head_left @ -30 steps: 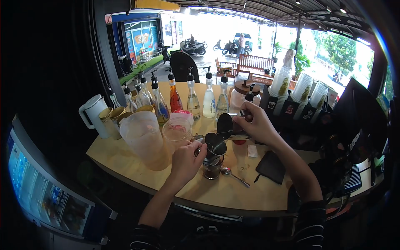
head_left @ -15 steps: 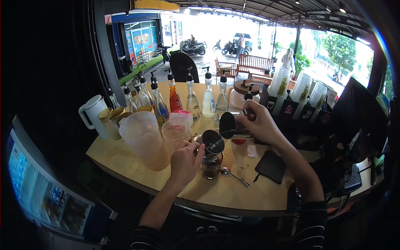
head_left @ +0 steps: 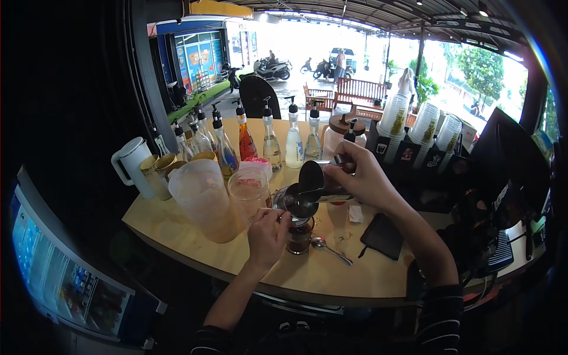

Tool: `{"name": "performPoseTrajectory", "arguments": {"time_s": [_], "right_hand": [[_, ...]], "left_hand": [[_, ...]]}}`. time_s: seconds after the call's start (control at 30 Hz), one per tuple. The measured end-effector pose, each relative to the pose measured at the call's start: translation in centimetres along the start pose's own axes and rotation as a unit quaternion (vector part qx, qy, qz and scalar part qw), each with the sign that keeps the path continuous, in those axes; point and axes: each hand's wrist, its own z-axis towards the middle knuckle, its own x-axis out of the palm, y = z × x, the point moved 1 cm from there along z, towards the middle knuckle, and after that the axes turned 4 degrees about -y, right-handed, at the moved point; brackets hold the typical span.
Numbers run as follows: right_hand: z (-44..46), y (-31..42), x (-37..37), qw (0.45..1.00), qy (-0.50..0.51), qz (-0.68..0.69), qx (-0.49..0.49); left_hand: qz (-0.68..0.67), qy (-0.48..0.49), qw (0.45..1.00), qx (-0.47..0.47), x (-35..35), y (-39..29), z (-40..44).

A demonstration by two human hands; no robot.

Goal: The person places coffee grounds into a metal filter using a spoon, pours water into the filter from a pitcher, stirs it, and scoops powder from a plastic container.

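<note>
My right hand [head_left: 361, 174] grips the dark handle of a small metal pot [head_left: 337, 193], which is tilted to the left with a round black lid or mouth [head_left: 311, 177] at its front. My left hand [head_left: 267, 236] pinches the edge of a round metal strainer-like piece [head_left: 303, 207]; its exact kind is hard to make out. The pot's front end is right over this piece, partly covering it. Underneath stands a glass [head_left: 299, 239] with dark contents. A metal spoon [head_left: 331, 251] lies right of the glass.
Left of my hands stand a large cloudy plastic pitcher [head_left: 201, 201] and a clear plastic cup [head_left: 247, 184]. Several pump bottles [head_left: 271, 148] line the back, beside a wooden-lidded jar [head_left: 338, 139]. A black pouch [head_left: 383, 236] lies right; stacked cups [head_left: 425, 124] stand behind.
My right hand has moved slightly left and down, bringing the pot's front end over the metal piece. My left hand has shifted slightly, still holding it.
</note>
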Motion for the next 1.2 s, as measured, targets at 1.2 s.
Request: {"name": "performPoseTrajectory", "arguments": {"time_s": [1.2], "right_hand": [[-6.0, -18.4, 2.9, 0.909, -0.211, 0.320, 0.162]], "left_hand": [[-0.129, 0.052, 0.983, -0.123, -0.5, 1.0, 0.3]]}}
